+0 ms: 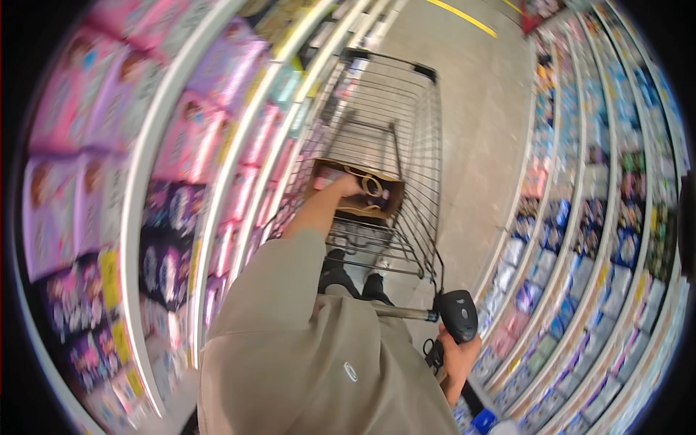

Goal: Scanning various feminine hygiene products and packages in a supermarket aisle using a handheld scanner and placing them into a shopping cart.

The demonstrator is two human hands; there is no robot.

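My left hand (348, 186) reaches into the top of a brown paper bag (398, 200) with looped handles (372, 186). Its fingertips are hard to make out, so whether it grips anything is unclear. A pinkish thing (326, 176) shows inside the bag beside that hand; the other contents are dark and blurred. The bag sits at the near end of a black wire shopping cart (438, 130). At the lower right, my right hand (461, 353) grasps a black handheld barcode scanner (458, 314), raised beside the end of the cart's push bar (405, 312). A coiled black cord (433, 350) hangs near this hand.
Shelves (144, 141) of pink, purple and dark packs run close along the left. More shelves (565, 239) with small packs line the right. Concrete floor (473, 130) with a yellow line (462, 17) stretches ahead. My shoes (375, 288) are just behind the cart.
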